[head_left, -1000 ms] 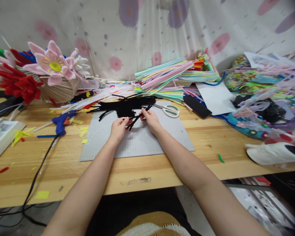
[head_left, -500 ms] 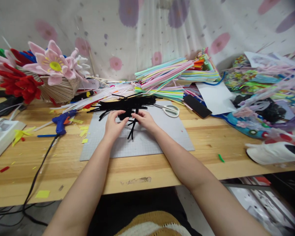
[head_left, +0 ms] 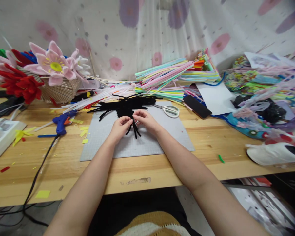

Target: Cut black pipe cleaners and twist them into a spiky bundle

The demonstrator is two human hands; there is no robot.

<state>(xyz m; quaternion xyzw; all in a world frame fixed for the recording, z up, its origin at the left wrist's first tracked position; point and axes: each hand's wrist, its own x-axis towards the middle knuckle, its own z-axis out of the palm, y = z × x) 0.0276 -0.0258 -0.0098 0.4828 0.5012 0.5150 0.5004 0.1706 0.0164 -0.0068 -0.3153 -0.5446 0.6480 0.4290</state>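
Across the wooden tabletop (head_left: 206, 137) lies a grey mat (head_left: 172, 127), with a pile of black craft stems (head_left: 127, 104) over its far edge. Just in front of that pile, the left hand (head_left: 121, 127) and right hand (head_left: 145, 121) nearly meet, both pinching with thumb and fingers. Well to the left lies a blue glue gun (head_left: 60, 124); by the pile's right end are scissors (head_left: 165, 108). Smallest is what both hands grasp: a short bunch of black strips (head_left: 134, 128) above the mat, near ends splayed. A loosened pinch could let strips slip out of line, and working so close, black against black, could snag or mix them with the pile.
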